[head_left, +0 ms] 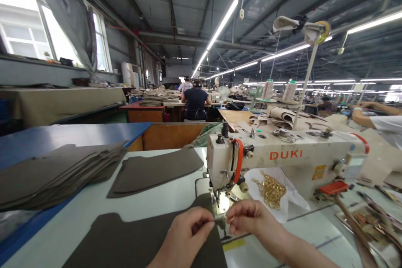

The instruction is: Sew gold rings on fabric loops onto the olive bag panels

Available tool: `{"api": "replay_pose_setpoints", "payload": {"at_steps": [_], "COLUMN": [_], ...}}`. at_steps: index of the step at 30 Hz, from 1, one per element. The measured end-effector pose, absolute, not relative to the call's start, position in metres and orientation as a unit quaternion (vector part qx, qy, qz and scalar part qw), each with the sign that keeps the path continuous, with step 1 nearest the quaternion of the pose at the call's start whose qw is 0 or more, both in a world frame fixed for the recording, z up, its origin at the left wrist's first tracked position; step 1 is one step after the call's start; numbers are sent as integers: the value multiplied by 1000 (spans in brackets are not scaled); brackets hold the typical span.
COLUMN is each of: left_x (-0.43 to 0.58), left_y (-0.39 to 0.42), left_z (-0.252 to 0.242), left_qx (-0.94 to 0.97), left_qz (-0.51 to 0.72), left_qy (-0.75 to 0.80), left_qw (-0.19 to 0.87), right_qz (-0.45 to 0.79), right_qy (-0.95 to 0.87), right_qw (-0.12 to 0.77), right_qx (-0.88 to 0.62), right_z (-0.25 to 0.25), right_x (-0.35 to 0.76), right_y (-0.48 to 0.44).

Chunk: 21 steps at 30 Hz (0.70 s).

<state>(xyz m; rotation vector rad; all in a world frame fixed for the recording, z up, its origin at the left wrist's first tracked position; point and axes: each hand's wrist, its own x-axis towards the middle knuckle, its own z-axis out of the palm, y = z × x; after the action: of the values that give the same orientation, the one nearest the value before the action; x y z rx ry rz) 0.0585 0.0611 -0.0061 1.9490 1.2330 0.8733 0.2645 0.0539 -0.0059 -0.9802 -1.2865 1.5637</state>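
Observation:
Just in front of the sewing machine's needle [217, 197], my left hand [191, 234] pinches the right edge of a dark grey-brown fabric panel [135, 238] lying on the table. My right hand [251, 220] is beside it, closed in a pinch on a small gold-coloured metal piece [232, 219], mostly hidden by the fingers. The white sewing machine [285, 155] stands behind both hands, its lamp lit by the needle. Under its arm, a heap of gold metal pieces [270, 189] rests on a white sheet [290, 205].
Another cut panel [155, 171] lies farther back on the table, with a stack of panels [53, 171] at left. A tray of tools and small parts [373, 226] sits at right. Thread cones [268, 90] stand behind the machine. Co-workers [196, 100] are farther off.

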Motion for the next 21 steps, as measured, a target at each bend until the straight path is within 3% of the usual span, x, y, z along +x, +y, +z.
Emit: {"api": "replay_pose_setpoints", "payload": {"at_steps": [12, 21], "left_x": [57, 60], "left_y": [64, 66], "left_z": [-11, -11], "left_qx": [732, 714], "left_qz": [345, 348], "left_qy": [487, 461], "left_qw": [329, 396], "right_qz": [511, 488], "right_qy": [-575, -599], "right_qw": [505, 485], "right_qx": [-390, -410], "right_z": [-25, -27], "right_x": [245, 249], "right_y": [62, 60]}}
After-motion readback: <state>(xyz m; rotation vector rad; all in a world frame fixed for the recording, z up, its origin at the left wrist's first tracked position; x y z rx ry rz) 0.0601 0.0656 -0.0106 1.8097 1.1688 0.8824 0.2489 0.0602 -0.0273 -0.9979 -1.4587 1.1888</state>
